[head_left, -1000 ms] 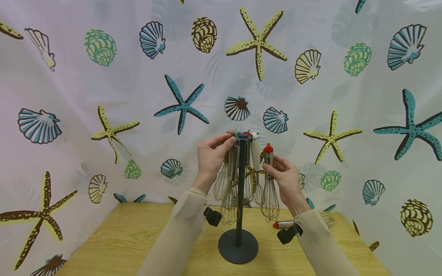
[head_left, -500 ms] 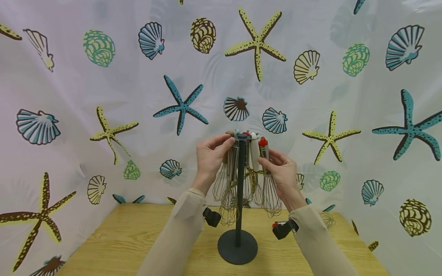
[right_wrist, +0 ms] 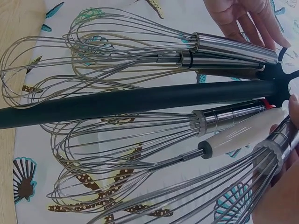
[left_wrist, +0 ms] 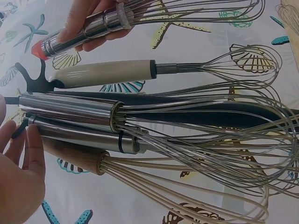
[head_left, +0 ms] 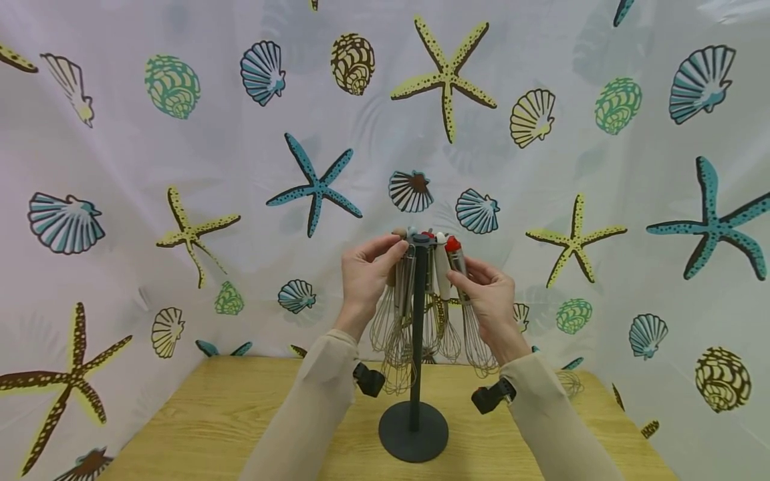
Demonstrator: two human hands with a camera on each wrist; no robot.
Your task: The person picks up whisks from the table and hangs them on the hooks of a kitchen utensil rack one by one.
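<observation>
My right hand (head_left: pixel 490 297) pinches a steel whisk (left_wrist: pixel 88 28) with a red tip by its handle. The whisk tilts, its red end close to the top of a black stand (head_left: pixel 417 347), right of a white-handled whisk (left_wrist: pixel 107 73). At the stand's top left, my left hand (head_left: pixel 367 274) holds a hook arm between thumb and fingers. Near those fingers hang two steel-handled whisks (left_wrist: pixel 70 109) and a wooden-handled whisk (left_wrist: pixel 77 156). Another red-tipped whisk (right_wrist: pixel 233 114) hangs behind the pole. Whether the held whisk's loop is on a hook cannot be seen.
The stand's round base (head_left: pixel 413 432) rests on a wooden table (head_left: pixel 240 407). Behind the right sleeve lies another whisk (head_left: pixel 570 383), only its wires showing. A white curtain (head_left: pixel 228 147) with shells and starfish encloses the back and sides.
My right hand has moved the red-tipped whisk left and slightly up to the stand's top, and its wires now slant out to the right. The left hand has stayed in place.
</observation>
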